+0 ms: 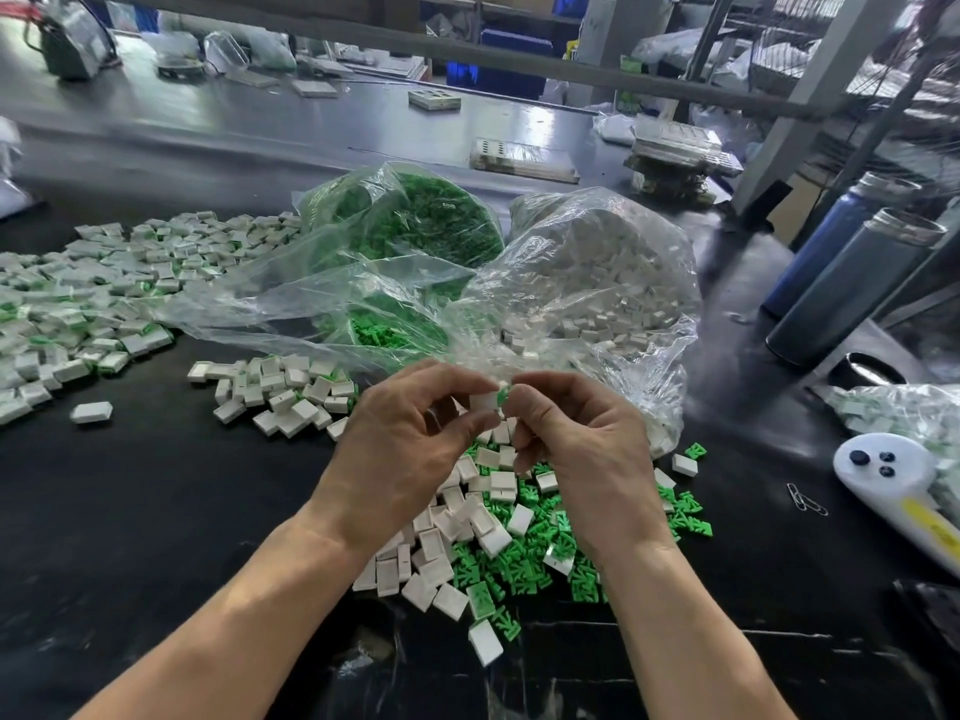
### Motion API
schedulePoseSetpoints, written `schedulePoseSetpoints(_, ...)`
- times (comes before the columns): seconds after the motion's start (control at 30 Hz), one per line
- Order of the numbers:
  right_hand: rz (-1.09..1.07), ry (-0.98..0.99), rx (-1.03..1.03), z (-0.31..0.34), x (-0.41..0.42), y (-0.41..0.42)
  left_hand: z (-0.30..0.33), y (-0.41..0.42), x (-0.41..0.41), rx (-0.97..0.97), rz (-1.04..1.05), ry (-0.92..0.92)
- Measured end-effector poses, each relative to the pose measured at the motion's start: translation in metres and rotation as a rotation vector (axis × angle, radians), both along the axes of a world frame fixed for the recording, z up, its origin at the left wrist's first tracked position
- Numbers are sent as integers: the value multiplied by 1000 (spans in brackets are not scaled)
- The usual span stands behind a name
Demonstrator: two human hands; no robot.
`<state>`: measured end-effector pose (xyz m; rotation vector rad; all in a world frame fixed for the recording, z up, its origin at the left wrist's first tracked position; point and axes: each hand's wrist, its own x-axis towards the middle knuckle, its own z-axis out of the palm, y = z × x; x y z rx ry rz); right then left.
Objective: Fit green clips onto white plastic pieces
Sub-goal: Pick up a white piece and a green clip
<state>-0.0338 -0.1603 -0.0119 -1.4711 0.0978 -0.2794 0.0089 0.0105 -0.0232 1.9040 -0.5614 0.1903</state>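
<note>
Black and glossy, the worktable (pixel 156 511) runs under your forearms and off toward cluttered shelving at the back. Nearest you, between your wrists, lies a loose heap of white plastic pieces (pixel 457 532) mixed with green clips (pixel 530 563), the clips spreading mostly to the right side of the heap. Just above that heap your two hands meet: your left hand (pixel 400 449) pinches one white piece (pixel 485 401) between thumb and curled fingers, and your right hand (pixel 576 449) pinches a green clip (pixel 503 396) at that piece's right end, the two parts touching (how far the clip has gone in, you cannot tell from this angle). To your right sits a white handheld device (pixel 893 485) with dark buttons, and near it two paper clips (pixel 805 498). To the left of your hands is a small cluster of white blocks (pixel 280 394), and farther left a broad spread of blocks showing green edges (pixel 93 298). Beyond your fingers two clear plastic bags stand side by side and open toward you: the left bag (pixel 405 220) holds green clips, the right bag (pixel 597 262) holds white pieces. Two tall dark cylinders (pixel 852 272) stand at the right, and flat trays (pixel 524 158) lie farther back.
</note>
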Motion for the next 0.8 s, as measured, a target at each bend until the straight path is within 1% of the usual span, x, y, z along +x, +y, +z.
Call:
schedulePoseSetpoints(0.1,-1,-5,8,0,-1,0,-1,-4,-2,-29,11,15)
schedulePoseSetpoints(0.2,27,-8,-19,1,-2,-1,0,-5,-3,-112,11,108)
schedulePoseSetpoints(0.4,-38,-60,-211,1,-2,-1,2,-6,-2,-296,-109,273)
schedulePoseSetpoints(0.53,-19,-85,-280,1,-1,-3,2,-6,-1,-343,-102,299)
schedulePoseSetpoints(0.6,-3,-91,-270,0,-1,-2,2,-6,-1,-353,-101,306)
schedulePoseSetpoints(0.73,22,-72,-150,-1,0,1,4,-5,0,-339,-124,303)
schedulePoseSetpoints(0.8,41,-58,-124,0,0,0,4,-5,0,-341,-130,300)
